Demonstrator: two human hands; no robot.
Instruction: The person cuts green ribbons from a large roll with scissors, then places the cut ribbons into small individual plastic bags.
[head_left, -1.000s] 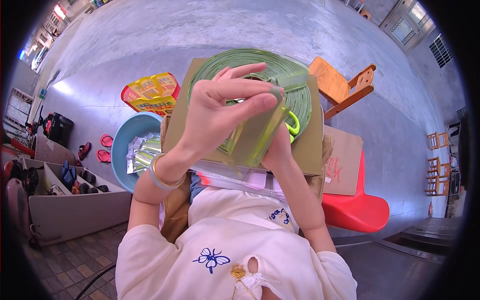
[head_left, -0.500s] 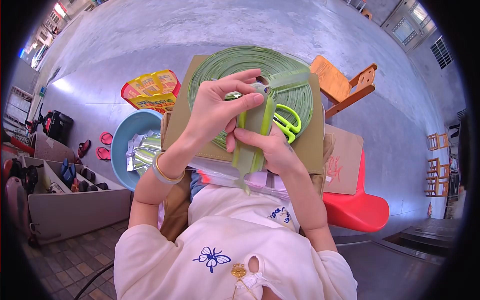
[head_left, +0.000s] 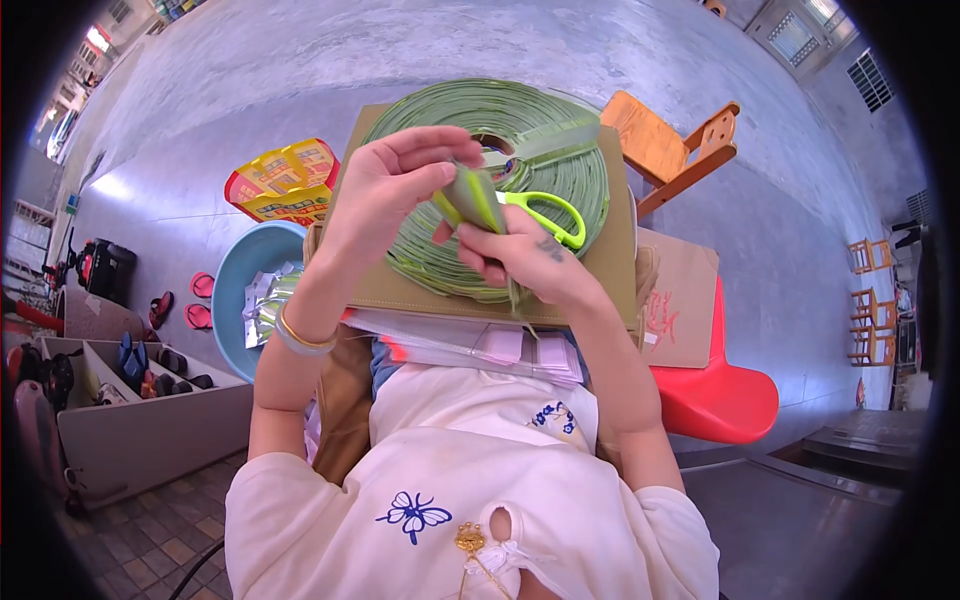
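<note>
A large coil of flat green strip [head_left: 400,250] lies on an olive-brown board [head_left: 620,280] in front of me. Between my hands is a short folded piece of green strip [head_left: 480,200] with bright yellow-green edges. My left hand [head_left: 400,190] pinches its upper end between thumb and fingers. Lower down, my right hand [head_left: 525,255] grips the piece with its thumb on top, and a thin tail hangs below. Scissors with lime-green handles [head_left: 570,225] rest on the coil, partly covered by my right hand. A loose strip end [head_left: 555,140] crosses the coil's upper right.
Shiny green-and-silver packets [head_left: 268,305] lie in a blue basin [head_left: 238,325] at left. Behind it stands a yellow-and-red bag [head_left: 285,185]. A wooden stool [head_left: 670,145], a cardboard sheet [head_left: 675,290] and a red chair [head_left: 725,400] are at right. Plastic sheets [head_left: 460,345] cover my lap.
Both hands have shifted slightly left, and the strip piece between them has gone from hanging long and flat to folded and tilted. The scissors' handles now show more fully.
</note>
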